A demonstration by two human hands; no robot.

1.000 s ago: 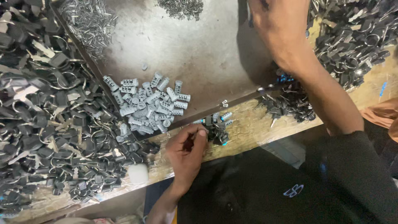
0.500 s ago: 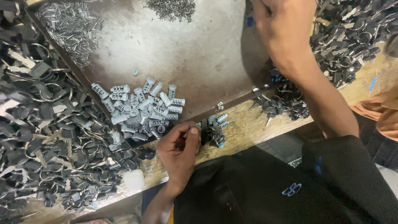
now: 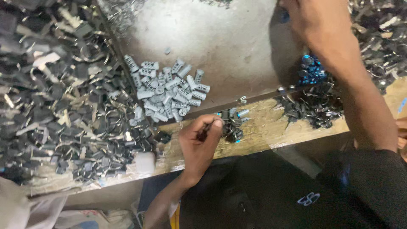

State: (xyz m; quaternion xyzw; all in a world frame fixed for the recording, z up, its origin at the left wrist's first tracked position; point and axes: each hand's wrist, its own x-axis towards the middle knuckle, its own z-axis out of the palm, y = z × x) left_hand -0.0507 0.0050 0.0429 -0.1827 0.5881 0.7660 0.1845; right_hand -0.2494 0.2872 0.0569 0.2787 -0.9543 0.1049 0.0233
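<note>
I take the grey plastic plugs [image 3: 169, 91] on the metal sheet [image 3: 224, 42] as my marker. Just below them, at the wooden bench edge [image 3: 263, 131], my left hand [image 3: 199, 142] has thumb and fingers pinched together on a small dark part [image 3: 202, 135] — held close, I judge, for a firm grip beside the little cluster of dark pieces [image 3: 233, 125]. Up and right of the plugs, my right hand [image 3: 313, 21] reaches to the frame's top; its fingers are cut off, so I cannot tell their state.
</note>
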